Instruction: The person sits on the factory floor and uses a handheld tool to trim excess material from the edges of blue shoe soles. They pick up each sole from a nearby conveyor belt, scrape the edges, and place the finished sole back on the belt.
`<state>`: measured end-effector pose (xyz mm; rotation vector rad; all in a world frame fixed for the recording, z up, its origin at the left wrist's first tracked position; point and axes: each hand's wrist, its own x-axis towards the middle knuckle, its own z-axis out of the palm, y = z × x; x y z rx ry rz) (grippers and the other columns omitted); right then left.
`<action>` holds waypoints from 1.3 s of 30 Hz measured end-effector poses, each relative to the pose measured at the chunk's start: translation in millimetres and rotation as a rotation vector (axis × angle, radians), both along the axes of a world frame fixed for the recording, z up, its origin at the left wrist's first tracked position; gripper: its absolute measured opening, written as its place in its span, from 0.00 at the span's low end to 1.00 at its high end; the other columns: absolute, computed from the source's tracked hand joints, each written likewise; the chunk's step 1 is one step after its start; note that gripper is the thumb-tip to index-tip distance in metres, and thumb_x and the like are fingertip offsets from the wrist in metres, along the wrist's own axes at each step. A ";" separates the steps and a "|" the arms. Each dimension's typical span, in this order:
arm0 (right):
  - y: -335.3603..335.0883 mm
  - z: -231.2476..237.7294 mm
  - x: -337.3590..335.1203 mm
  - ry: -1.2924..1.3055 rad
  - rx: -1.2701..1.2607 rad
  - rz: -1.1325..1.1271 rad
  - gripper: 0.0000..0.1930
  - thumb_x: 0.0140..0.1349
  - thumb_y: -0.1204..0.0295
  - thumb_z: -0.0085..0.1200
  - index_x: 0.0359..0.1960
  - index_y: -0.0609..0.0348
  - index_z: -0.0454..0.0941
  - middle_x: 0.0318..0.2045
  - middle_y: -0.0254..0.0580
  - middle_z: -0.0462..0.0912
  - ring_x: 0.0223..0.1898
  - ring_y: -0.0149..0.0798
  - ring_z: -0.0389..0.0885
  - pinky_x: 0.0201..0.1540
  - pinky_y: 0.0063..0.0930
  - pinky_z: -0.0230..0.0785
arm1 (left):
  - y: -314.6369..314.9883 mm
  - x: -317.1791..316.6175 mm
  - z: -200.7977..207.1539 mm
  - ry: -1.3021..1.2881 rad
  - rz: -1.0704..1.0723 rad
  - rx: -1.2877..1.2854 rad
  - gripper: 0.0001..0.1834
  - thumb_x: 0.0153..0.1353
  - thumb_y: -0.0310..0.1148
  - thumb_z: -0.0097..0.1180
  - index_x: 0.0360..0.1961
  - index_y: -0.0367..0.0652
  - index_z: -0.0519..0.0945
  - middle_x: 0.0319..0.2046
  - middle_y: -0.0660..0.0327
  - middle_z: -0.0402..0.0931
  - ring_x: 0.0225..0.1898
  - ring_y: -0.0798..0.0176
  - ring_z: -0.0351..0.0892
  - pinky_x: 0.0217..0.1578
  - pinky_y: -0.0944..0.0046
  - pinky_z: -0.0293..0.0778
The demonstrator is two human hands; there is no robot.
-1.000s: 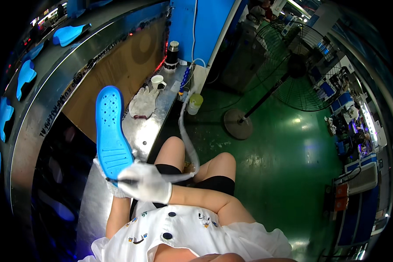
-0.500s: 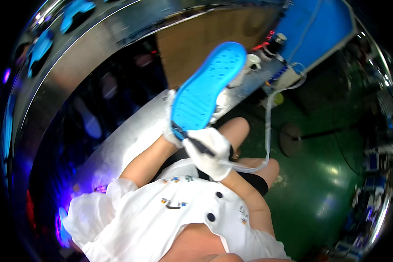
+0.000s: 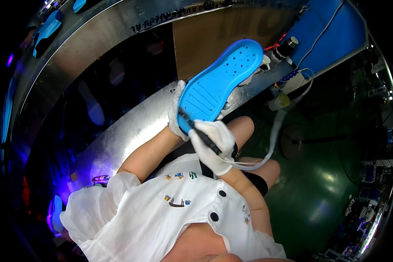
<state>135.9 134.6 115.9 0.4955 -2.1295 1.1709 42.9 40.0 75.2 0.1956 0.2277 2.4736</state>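
Observation:
A bright blue shoe sole (image 3: pixel 220 85) is held up at a slant, heel toward me, its hole-dotted forefoot far and to the right. Ridges cross its heel half. My left hand (image 3: pixel 175 114), in a pale glove, grips it from the left and underneath; most of those fingers are hidden behind the sole. In my white-gloved right hand (image 3: pixel 214 144) is a black pen-shaped tool (image 3: pixel 208 142), its blurred tip at the left side of the heel. A pale tube (image 3: pixel 273 135) trails from the tool's back end.
Below the sole runs a metal ledge (image 3: pixel 137 118), with a white cup (image 3: pixel 265 63) and a dark bottle (image 3: pixel 287 46) at its far end. Beyond it stands a brown board (image 3: pixel 196 48). More blue soles (image 3: pixel 48 30) lie upper left. A stand base (image 3: pixel 291 142) is on the green floor.
The sole and both hands sit slightly farther right in the picture, as the whole view has shifted. The tool's tip has moved a little up the heel's left edge.

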 end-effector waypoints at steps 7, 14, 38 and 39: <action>-7.8 -3.7 -14.1 0.190 0.120 -0.086 0.12 0.51 0.77 0.66 0.38 0.57 0.81 0.33 0.42 0.83 0.28 0.44 0.79 0.34 0.32 0.74 | 8.7 -7.6 -28.3 0.064 0.044 0.110 0.53 0.59 0.74 0.41 0.67 0.34 0.60 0.58 0.32 0.67 0.53 0.39 0.76 0.46 0.45 0.79; 14.1 -15.1 -17.6 0.079 -0.025 -0.097 0.10 0.52 0.82 0.63 0.38 0.64 0.81 0.31 0.41 0.83 0.30 0.36 0.81 0.36 0.28 0.74 | -6.6 -4.5 -14.1 0.030 -0.002 0.050 0.57 0.57 0.78 0.38 0.70 0.37 0.55 0.52 0.26 0.69 0.50 0.33 0.78 0.50 0.35 0.77; 36.0 13.1 -4.8 -0.141 0.073 0.282 0.12 0.55 0.80 0.64 0.42 0.60 0.84 0.40 0.43 0.86 0.41 0.39 0.86 0.45 0.30 0.78 | -45.5 -50.5 20.9 0.183 -0.394 -0.417 0.25 0.65 0.49 0.55 0.52 0.37 0.78 0.46 0.50 0.81 0.43 0.56 0.83 0.46 0.57 0.80; 30.9 -3.5 2.6 -0.101 0.171 0.266 0.12 0.55 0.78 0.63 0.42 0.55 0.84 0.39 0.39 0.86 0.40 0.38 0.85 0.41 0.30 0.78 | -46.5 -48.1 22.8 0.180 -0.323 -0.527 0.24 0.66 0.50 0.54 0.48 0.39 0.78 0.43 0.52 0.81 0.41 0.57 0.82 0.44 0.57 0.80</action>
